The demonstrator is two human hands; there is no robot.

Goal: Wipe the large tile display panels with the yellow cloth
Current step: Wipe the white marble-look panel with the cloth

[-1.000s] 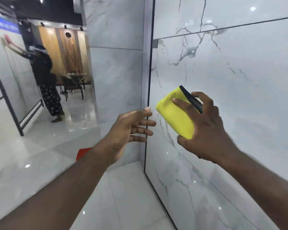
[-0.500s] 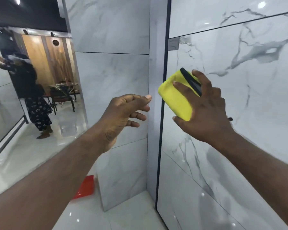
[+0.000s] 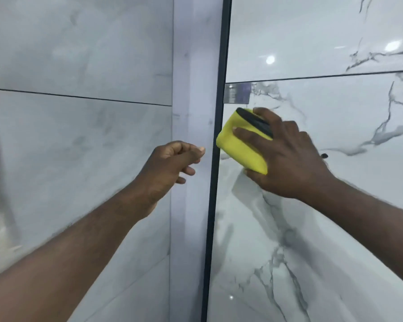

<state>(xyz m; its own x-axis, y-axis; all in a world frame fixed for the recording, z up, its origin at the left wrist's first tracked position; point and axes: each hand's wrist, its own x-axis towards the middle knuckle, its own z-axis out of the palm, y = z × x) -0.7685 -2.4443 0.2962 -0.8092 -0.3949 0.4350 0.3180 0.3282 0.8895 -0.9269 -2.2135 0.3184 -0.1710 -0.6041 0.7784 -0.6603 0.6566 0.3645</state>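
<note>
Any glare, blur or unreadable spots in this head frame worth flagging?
Head view: lights glare as bright spots on the glossy marble panel; motion blur smears the left edge; right hand and yellow cloth are fairly sharp; text on the small label is unreadable.

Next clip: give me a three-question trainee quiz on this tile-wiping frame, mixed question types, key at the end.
1. Multiple choice: the right hand holds the yellow cloth against: A) the veined panel right of the black frame strip; B) a wooden door; C) a glass window.
2. True or false: the left hand grips a second cloth.
3. Fill in: the grey label sits ___ the cloth.
Key: 1 A; 2 false; 3 above.
</note>
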